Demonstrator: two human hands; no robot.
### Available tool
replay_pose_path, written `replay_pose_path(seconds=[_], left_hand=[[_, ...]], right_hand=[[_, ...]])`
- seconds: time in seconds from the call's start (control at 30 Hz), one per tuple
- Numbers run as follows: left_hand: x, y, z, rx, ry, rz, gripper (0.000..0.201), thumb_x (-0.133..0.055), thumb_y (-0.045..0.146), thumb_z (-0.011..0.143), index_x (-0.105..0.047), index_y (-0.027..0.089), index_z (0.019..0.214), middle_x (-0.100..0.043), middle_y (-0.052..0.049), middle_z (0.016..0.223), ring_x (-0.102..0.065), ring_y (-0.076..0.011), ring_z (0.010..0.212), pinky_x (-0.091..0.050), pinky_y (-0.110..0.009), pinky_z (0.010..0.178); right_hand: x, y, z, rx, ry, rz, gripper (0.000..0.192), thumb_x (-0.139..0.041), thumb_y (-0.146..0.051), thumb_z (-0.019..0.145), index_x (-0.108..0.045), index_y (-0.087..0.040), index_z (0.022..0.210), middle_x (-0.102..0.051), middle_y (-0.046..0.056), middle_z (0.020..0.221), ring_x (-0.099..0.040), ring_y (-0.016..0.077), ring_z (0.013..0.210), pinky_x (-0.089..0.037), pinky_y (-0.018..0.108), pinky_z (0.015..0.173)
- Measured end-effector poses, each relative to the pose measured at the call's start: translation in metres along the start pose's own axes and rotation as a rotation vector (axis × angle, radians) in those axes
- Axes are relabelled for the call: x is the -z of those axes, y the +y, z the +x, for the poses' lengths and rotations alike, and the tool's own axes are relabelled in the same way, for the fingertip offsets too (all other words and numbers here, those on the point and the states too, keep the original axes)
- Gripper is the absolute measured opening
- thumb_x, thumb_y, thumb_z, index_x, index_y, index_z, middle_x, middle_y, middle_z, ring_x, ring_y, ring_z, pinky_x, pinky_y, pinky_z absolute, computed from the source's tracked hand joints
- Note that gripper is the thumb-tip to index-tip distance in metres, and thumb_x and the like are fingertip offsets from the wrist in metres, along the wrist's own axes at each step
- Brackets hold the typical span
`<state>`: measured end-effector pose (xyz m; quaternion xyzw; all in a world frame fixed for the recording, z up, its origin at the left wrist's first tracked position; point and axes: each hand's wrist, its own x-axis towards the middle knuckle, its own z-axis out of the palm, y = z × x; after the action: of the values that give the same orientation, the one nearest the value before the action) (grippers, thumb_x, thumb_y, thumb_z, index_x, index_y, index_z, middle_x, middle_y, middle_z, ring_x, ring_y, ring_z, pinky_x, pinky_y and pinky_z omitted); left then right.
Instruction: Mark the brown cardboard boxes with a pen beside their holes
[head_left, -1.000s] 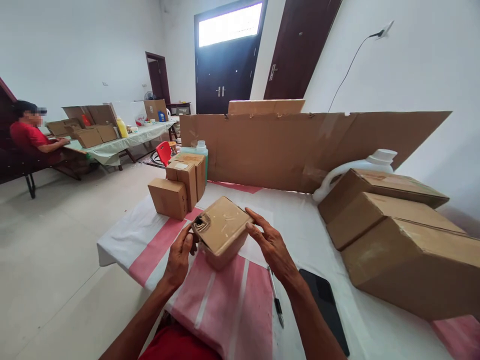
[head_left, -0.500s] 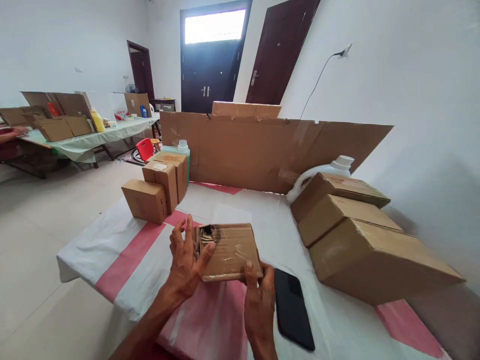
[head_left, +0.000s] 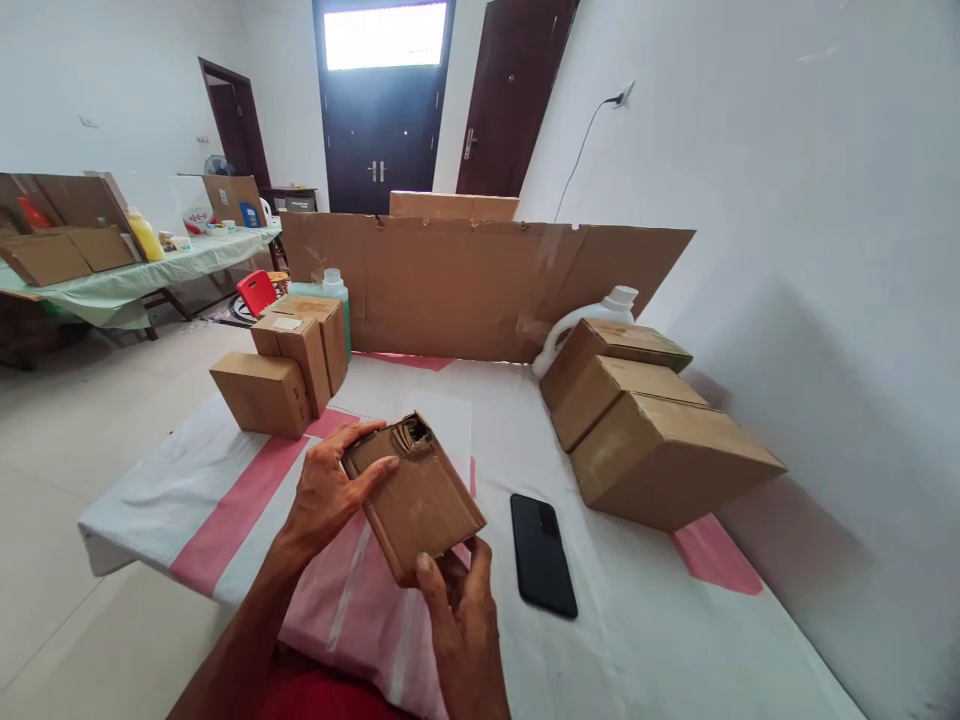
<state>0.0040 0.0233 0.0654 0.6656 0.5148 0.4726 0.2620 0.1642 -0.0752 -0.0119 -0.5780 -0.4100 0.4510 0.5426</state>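
Packing room: cardboard boxes stacked on cloth-covered tables.

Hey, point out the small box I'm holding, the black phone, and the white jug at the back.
small box (head_left: 420, 500): head view, on its taped top face.
black phone (head_left: 541, 552): head view, middle of its dark screen.
white jug (head_left: 619, 298): head view, on its cap, above the stacked boxes.
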Motion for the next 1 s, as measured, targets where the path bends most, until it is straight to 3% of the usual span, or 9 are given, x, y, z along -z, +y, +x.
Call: replay_pose_path(seconds=[0.27,0.33,0.43,0.53,0.67,0.83,0.93,1.0], left_hand=[[-0.011,0.015,0.036,-0.132,-0.152,0.167,0.032,-0.075,0.045,0.088,-0.077,0.024,0.112,-0.071,-0.005,0.104,-0.068,-0.023,0.097,-0.054,-0.036,0.088],[-0.011,0.016,0.037,-0.14,-0.166,0.194,0.031,-0.077,0.046,0.086,-0.077,0.024,0.108,-0.071,-0.004,0.104,-0.067,-0.0229,0.097,-0.054,-0.036,0.087],[-0.004,0.011,0.03,-0.102,-0.154,0.167,0.029,-0.08,0.043,0.084,-0.076,0.024,0.105,-0.07,-0.004,0.106,-0.068,-0.0222,0.098,-0.054,-0.035,0.087],[0.005,0.007,0.013,-0.132,-0.103,0.129,0.027,-0.079,0.041,0.085,-0.074,0.024,0.106,-0.071,-0.003,0.108,-0.067,-0.0225,0.103,-0.053,-0.035,0.094],[0.01,0.008,-0.009,-0.187,-0.09,0.109,0.017,-0.068,0.035,0.094,-0.074,0.025,0.107,-0.071,-0.003,0.104,-0.066,-0.0213,0.1,-0.053,-0.033,0.092],[0.011,0.007,-0.016,-0.189,-0.12,0.067,0.021,-0.057,0.033,0.101,-0.075,0.025,0.107,-0.07,-0.004,0.102,-0.066,-0.0204,0.098,-0.051,-0.032,0.09],[0.012,0.005,-0.015,-0.191,-0.12,0.061,0.023,-0.055,0.033,0.101,-0.075,0.025,0.108,-0.07,-0.003,0.101,-0.066,-0.0201,0.097,-0.051,-0.032,0.089],[0.011,0.005,-0.015,-0.196,-0.112,0.063,0.025,-0.052,0.033,0.103,-0.075,0.025,0.109,-0.07,-0.003,0.099,-0.066,-0.0196,0.095,-0.051,-0.031,0.088]], right_hand=[[-0.007,0.012,-0.025,0.017,-0.072,0.067,0.063,-0.066,-0.066,0.087,-0.053,-0.024,0.132,-0.077,0.012,0.109,-0.074,0.0262,0.09,-0.058,0.039,0.085],[-0.002,0.017,-0.028,0.016,-0.123,0.04,0.057,-0.063,-0.068,0.087,-0.059,-0.024,0.123,-0.077,0.011,0.104,-0.073,0.0245,0.081,-0.058,0.037,0.075],[0.022,0.032,-0.021,-0.017,-0.211,-0.114,0.048,-0.055,-0.069,0.092,-0.064,-0.023,0.1,-0.073,0.004,0.077,-0.065,0.0191,0.058,-0.049,0.029,0.055],[0.051,0.05,0.005,0.025,-0.093,-0.433,0.046,-0.052,-0.069,0.092,-0.062,-0.024,0.089,-0.059,-0.002,0.058,-0.058,0.0196,0.052,-0.04,0.029,0.053],[0.067,0.067,0.049,0.048,0.09,-0.696,0.04,-0.063,-0.065,0.085,-0.054,-0.026,0.081,-0.057,-0.001,0.063,-0.057,0.0216,0.057,-0.032,0.03,0.056],[0.066,0.068,0.076,0.022,0.071,-0.56,0.047,-0.067,-0.066,0.077,-0.047,-0.026,0.061,-0.052,-0.001,0.053,-0.051,0.0192,0.052,-0.03,0.03,0.055],[0.073,0.045,0.075,0.014,0.046,-0.408,0.051,-0.059,-0.075,0.08,-0.053,-0.025,0.069,-0.057,-0.001,0.054,-0.053,0.0193,0.05,-0.036,0.03,0.051],[0.073,0.017,0.067,0.038,0.058,-0.19,0.047,-0.057,-0.071,0.086,-0.054,-0.024,0.081,-0.066,0.002,0.066,-0.06,0.0191,0.054,-0.041,0.029,0.051]])
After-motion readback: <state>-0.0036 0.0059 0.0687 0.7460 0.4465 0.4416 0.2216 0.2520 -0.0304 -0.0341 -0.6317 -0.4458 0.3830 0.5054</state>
